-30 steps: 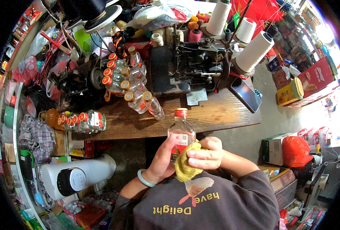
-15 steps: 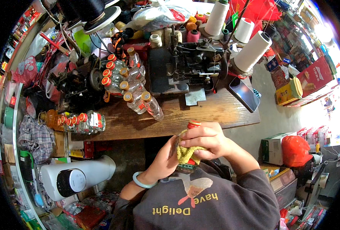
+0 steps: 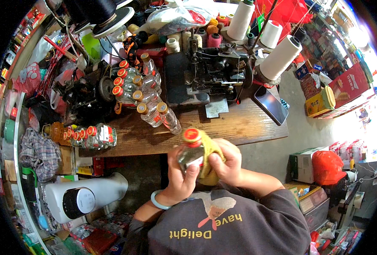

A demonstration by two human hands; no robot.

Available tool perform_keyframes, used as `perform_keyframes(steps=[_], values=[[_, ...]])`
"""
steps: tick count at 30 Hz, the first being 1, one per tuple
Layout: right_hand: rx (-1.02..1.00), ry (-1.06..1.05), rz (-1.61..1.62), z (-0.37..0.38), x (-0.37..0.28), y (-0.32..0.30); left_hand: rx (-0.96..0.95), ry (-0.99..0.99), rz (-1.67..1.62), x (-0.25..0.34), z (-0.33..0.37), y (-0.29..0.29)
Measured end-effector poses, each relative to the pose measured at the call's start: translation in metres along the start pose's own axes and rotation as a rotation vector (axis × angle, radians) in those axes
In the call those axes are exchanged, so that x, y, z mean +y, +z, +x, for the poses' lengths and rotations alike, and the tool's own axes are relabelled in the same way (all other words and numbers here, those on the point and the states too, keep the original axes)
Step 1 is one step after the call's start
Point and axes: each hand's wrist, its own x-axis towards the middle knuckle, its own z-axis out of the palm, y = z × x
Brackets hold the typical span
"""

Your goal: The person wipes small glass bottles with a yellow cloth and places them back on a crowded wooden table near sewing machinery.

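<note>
Both forearms angle inward from the lower edge, elbows wide, and the hands meet before the chest. The left hand (image 3: 176, 175), with a pale bangle (image 3: 157, 199) at its wrist, is closed around the near left side of the bottle (image 3: 189, 156), thumb up along the front. The right hand (image 3: 227, 163) is clamped on the yellow cloth (image 3: 212, 158), pressing it to the bottle's right side, its thumb on the cloth. The bottle is held off the table (image 3: 239, 127), just beyond its near edge, red cap (image 3: 192, 135) up and its top turned to view.

Half a second ago the right hand and cloth covered most of the bottle; now its left side shows, and the cap sits farther left. The standing bottles (image 3: 150, 91) remain in place.
</note>
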Motion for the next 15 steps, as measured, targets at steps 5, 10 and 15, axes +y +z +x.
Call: perform_keyframes(steps=[5, 10, 15], values=[[-0.034, 0.103, 0.100, -0.020, 0.002, 0.018, 0.170, 0.019, -0.092, -0.005, 0.005, -0.002], [-0.109, -0.061, -0.025, -0.022, 0.011, 0.015, 0.182, -0.312, -0.539, -0.003, 0.010, -0.001], [-0.053, -0.321, -0.403, -0.011, 0.009, 0.011, 0.155, -0.662, -0.946, 0.005, 0.013, 0.003]])
